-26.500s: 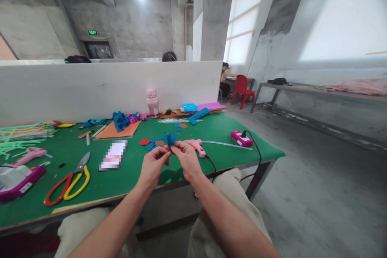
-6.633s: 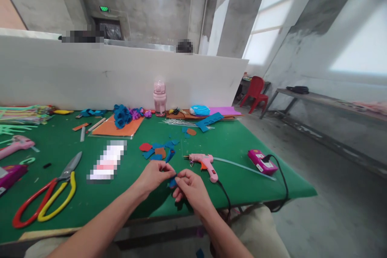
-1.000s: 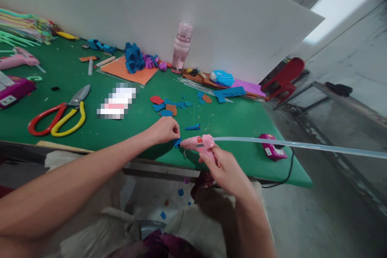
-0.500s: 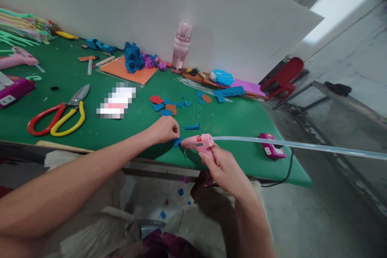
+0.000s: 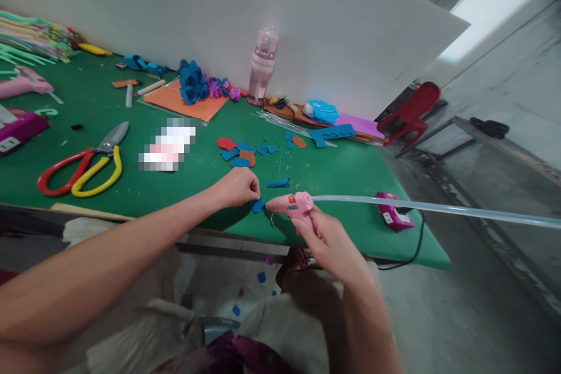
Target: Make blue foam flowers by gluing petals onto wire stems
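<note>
Near the table's front edge, my left hand [image 5: 240, 186] pinches a small blue piece [image 5: 257, 205], perhaps felt or foam, that shows below its fingertips. My right hand [image 5: 322, 234] is wrapped round the handle of a pink hot glue gun [image 5: 289, 204]. The gun's nozzle points left, close to the blue piece; a small gap seems to lie between them. A long clear glue stick [image 5: 394, 205] runs out of the gun's back to the right. Just beyond the gun lies a folded blue strip [image 5: 279, 183]. Several blue, brown and red cut pieces [image 5: 246, 156] are scattered behind my left hand.
On the green table [image 5: 193, 181] lie red-and-yellow-handled shears [image 5: 103, 155] at left and a second glue gun [image 5: 28, 83]. A purple power socket [image 5: 394, 212] with a black cord is at right. A pink bottle [image 5: 263, 67] and blue paper-like flowers [image 5: 193, 82] stand by the wall.
The glue gun and my right hand have shifted slightly to the right, away from the blue piece, which now shows more. My left hand stays about where it was.
</note>
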The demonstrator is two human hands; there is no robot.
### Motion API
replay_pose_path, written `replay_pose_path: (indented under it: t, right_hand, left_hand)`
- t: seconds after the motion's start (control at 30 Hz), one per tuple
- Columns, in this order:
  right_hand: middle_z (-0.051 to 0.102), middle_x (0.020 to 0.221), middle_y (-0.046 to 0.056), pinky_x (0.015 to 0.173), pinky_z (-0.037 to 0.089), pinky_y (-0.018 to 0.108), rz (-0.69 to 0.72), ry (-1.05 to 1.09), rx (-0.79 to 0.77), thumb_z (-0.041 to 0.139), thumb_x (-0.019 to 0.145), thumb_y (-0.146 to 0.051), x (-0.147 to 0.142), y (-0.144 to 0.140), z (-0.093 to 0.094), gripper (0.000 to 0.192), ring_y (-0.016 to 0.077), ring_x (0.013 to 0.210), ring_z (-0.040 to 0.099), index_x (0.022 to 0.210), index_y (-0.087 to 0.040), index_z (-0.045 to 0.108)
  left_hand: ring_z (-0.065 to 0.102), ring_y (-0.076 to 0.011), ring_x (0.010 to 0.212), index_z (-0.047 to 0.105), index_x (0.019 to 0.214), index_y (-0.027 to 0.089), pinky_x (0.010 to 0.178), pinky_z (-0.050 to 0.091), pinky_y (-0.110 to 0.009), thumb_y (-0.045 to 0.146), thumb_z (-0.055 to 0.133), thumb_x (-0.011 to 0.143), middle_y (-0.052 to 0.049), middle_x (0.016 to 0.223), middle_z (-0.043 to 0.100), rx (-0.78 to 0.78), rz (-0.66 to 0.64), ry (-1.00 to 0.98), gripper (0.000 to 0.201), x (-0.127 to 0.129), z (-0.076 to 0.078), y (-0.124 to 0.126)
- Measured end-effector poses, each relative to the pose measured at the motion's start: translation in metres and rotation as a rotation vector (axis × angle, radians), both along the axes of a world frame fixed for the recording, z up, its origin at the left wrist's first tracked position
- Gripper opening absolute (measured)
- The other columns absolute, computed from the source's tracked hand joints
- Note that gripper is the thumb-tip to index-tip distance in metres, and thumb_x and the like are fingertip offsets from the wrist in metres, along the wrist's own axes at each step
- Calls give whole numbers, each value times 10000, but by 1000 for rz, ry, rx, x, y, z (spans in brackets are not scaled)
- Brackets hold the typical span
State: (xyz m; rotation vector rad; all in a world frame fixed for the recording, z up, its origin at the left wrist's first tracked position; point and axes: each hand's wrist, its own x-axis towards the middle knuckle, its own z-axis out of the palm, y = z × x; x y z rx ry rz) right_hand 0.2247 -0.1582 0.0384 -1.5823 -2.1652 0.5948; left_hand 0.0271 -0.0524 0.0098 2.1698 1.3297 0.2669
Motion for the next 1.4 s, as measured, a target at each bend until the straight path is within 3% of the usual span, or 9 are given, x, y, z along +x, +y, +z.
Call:
replay_pose_path:
  t: [0.3, 0.43, 0.6, 0.8, 1.07, 1.23, 1.4]
  right_hand:
    - [621, 780, 48, 587, 385, 246, -20, 17, -24, 369, 899, -317, 3, 1, -1, 249, 165, 690, 563, 916, -170, 569]
    - [612, 706, 34, 573, 390, 243, -61, 72, -61, 395, 887, -339, 6, 1, 0, 256, 145, 610, 543, 876, -161, 579]
    - [478, 468, -30, 494, 373, 231, -106, 259, -218, 385, 883, -423, 14, -1, 4, 339, 109, 446, 453, 842, -155, 588]
    - [440, 420, -42, 424, 331, 231, -113, 499, -368, 427, 853, -482, 27, 4, -3, 360, 99, 384, 403, 837, -164, 595]
    - [550, 562, -10, 374, 269, 217, -187, 736, -490, 497, 813, -480, 29, 12, -13, 361, 66, 372, 366, 940, -153, 585]
    - [602, 642, 14, 379, 308, 208, -193, 802, -476, 513, 811, -461, 23, 12, -5, 346, 46, 370, 381, 914, -135, 568]
    - [634, 709, 41, 377, 331, 203, -232, 834, -375, 525, 803, -456, 23, 24, 10, 355, 45, 381, 393, 925, -125, 567]
  left_hand:
    - [579, -141, 588, 719, 653, 142, 532, 355, -226, 187, 610, 644, -46, 616, 677, -5, 2, -1, 118, -1, 0, -1]
    - [569, -134, 579, 717, 661, 143, 526, 348, -224, 191, 600, 651, -42, 611, 671, -5, 1, -1, 128, -1, -1, 0]
    - [535, -114, 552, 713, 665, 153, 509, 327, -211, 197, 594, 651, -22, 591, 654, -15, 5, -10, 128, -1, -3, 1]
    - [504, -112, 535, 702, 627, 153, 505, 315, -214, 194, 606, 624, -7, 549, 621, -82, 33, -81, 105, -3, -1, 3]
    - [443, -89, 512, 685, 628, 144, 500, 312, -213, 266, 653, 581, 17, 530, 574, -303, 114, -364, 135, -6, 1, 3]
    - [219, -38, 382, 657, 674, 128, 385, 131, -218, 338, 670, 591, 61, 449, 417, -488, 167, -496, 226, -6, 6, 0]
    - [228, -24, 381, 608, 665, 119, 373, 116, -206, 341, 709, 574, 59, 471, 411, -635, 134, -684, 261, -10, 12, 0]
